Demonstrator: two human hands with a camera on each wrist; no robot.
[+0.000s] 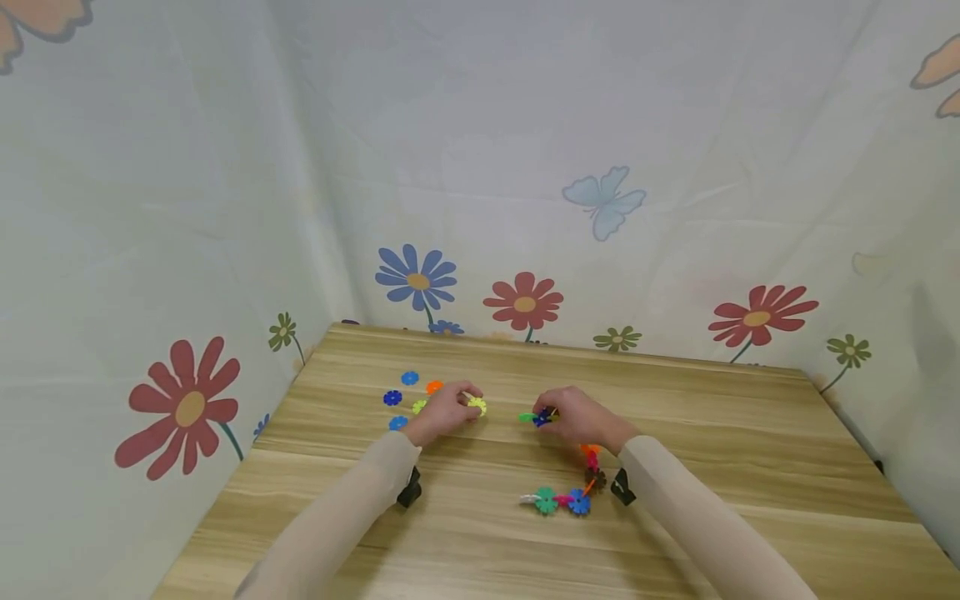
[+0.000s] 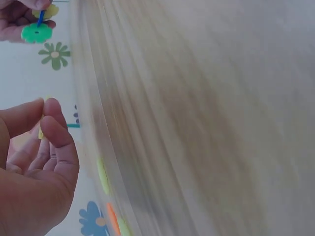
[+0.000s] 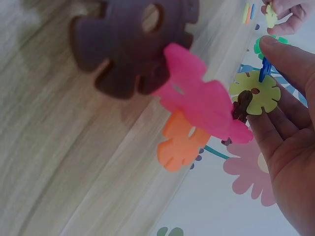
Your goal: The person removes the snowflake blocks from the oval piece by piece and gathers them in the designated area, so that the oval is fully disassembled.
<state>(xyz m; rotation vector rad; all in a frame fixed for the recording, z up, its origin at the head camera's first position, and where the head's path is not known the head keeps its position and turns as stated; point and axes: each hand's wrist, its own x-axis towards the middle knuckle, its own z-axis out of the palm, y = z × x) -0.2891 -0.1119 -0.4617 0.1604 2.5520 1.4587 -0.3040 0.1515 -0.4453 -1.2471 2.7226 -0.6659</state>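
Observation:
My left hand (image 1: 448, 410) pinches a yellow flower-shaped plastic disc (image 1: 477, 406) between thumb and fingers; in the left wrist view the disc's edge (image 2: 41, 132) shows between the fingertips. To its right, my right hand (image 1: 577, 415) grips a chain of interlocked discs near one end. A blue disc (image 3: 266, 69) sits at its fingertips, joined to a green disc (image 1: 527, 417) that points toward the left hand. Beside the blue one is a yellow-green disc (image 3: 269, 98). Further along the chain come pink (image 3: 192, 103), orange (image 3: 177, 147) and brown (image 3: 123, 54) discs.
The chain curves back toward me on the wooden table (image 1: 712, 500), through a blue disc (image 1: 578, 502) and a green disc (image 1: 546, 501) to a white disc (image 1: 528, 499). Loose discs, including a dark blue disc (image 1: 392, 398), lie around the left hand. A printed curtain (image 1: 487, 167) hangs behind.

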